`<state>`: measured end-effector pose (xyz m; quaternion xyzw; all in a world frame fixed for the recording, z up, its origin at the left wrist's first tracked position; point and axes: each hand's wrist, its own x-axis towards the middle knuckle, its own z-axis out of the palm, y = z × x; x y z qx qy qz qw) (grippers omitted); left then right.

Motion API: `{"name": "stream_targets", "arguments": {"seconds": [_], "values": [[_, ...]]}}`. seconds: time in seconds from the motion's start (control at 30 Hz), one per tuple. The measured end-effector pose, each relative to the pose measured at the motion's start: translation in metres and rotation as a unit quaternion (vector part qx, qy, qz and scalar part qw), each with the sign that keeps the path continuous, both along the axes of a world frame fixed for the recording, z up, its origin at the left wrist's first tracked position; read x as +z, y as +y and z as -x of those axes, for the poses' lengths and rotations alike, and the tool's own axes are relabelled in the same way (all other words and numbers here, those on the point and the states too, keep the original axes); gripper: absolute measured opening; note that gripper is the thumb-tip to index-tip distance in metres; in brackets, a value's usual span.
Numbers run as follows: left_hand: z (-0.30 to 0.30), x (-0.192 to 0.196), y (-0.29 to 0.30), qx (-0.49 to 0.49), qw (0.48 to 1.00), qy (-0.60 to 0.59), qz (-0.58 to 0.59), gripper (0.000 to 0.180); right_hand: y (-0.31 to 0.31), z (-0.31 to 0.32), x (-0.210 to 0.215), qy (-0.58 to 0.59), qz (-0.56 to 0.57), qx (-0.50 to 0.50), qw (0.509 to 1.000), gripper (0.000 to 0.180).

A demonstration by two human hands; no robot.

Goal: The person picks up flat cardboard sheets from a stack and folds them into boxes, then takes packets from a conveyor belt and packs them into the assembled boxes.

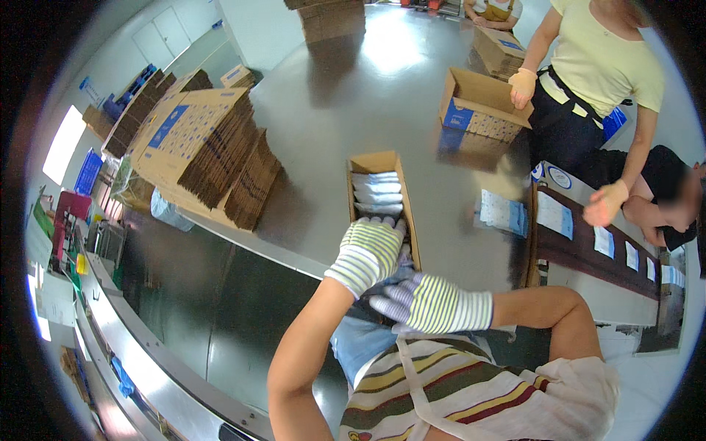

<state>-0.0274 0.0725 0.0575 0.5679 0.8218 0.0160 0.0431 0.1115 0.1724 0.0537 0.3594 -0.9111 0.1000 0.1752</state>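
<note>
A narrow open cardboard box (355,187) stands at the table's near edge, with a row of pale blue-white packets (379,188) upright in its far part. My left hand (370,252), in a white and green striped glove, reaches over the box with its fingers stretched forward against the packets. Its fingertips are partly hidden inside. Close to the box's near end is my right hand (440,303), in a matching glove with purple stripes. It is open, fingers pointing left and apart, holding nothing that I can see. My hands hide the near part of the box.
Flattened cartons (213,147) form a tall stack on the left of the metal table (316,110). Packets (504,212) lie to the right, beside a dark conveyor belt (585,246) carrying more. A co-worker (599,66) holds an open carton (482,110) at the far right.
</note>
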Motion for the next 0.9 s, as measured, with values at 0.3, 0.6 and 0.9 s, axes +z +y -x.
{"name": "stream_targets", "arguments": {"seconds": [0.3,0.6,0.9], "values": [[-0.012,0.055,-0.023,0.012,0.932,-0.025,-0.361,0.035,0.11,0.223,-0.007,0.076,-0.112,-0.394,0.909,0.044],[-0.015,-0.013,-0.107,0.157,0.947,-0.017,-0.278,0.034,0.046,0.12,0.151,0.173,0.158,0.052,0.971,0.027],[-0.035,0.006,-0.084,0.114,0.934,-0.01,-0.338,0.029,0.003,-0.017,0.209,0.135,0.045,0.188,0.972,0.027]]}}
